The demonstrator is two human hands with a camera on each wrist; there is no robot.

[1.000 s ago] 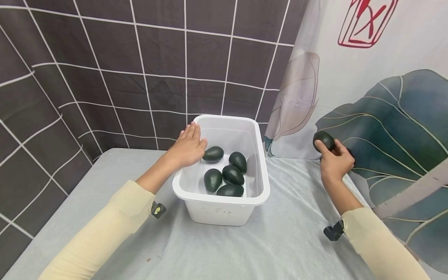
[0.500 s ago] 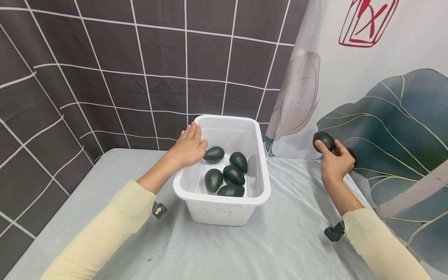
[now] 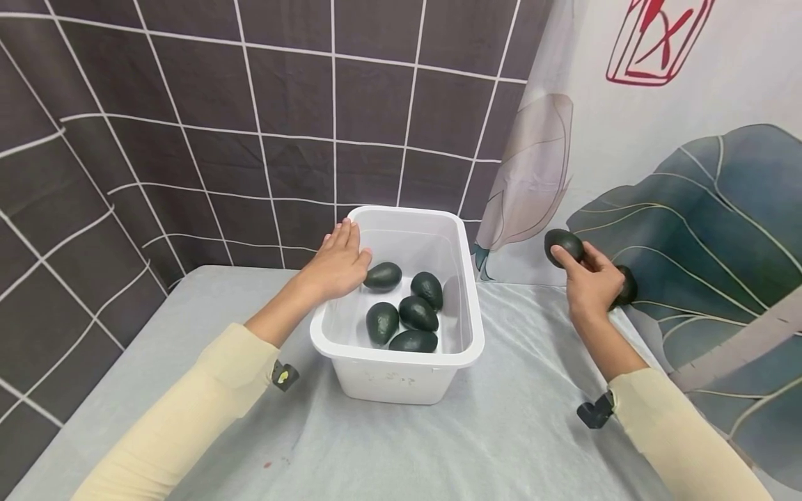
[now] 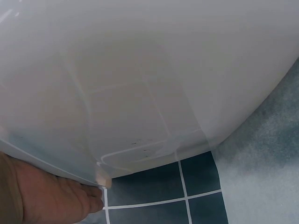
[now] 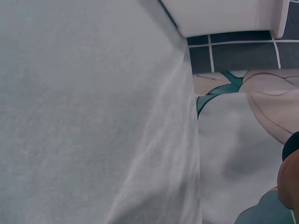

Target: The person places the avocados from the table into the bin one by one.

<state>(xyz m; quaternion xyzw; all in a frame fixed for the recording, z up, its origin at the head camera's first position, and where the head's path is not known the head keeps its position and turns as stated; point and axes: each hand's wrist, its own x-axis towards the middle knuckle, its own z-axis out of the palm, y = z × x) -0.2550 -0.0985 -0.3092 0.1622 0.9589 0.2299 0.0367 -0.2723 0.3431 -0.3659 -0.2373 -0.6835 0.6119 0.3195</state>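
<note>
A white plastic tub (image 3: 395, 383) stands mid-table in the head view, several dark green avocados (image 3: 418, 313) lying on its floor. My left hand (image 3: 335, 268) rests on the tub's left rim with straight fingers, its thumb over the inner side. To the right of the tub, my right hand (image 3: 594, 282) pinches an avocado (image 3: 562, 247) between thumb and fingers, raised above the table. Behind that hand another avocado (image 3: 626, 287) shows partly. In the left wrist view the tub wall (image 4: 140, 93) fills most of the picture. Only a sliver of the held avocado (image 5: 290, 145) appears in the right wrist view.
A pale grey-blue cloth (image 3: 520, 431) covers the table. Behind it hangs a dark curtain (image 3: 282, 97) with a white grid. A printed curtain (image 3: 626, 153) with large leaves bounds the right side.
My right hand has shifted a little to the left with its avocado, so more of the avocado behind it shows. My left hand and the tub have stayed in place.
</note>
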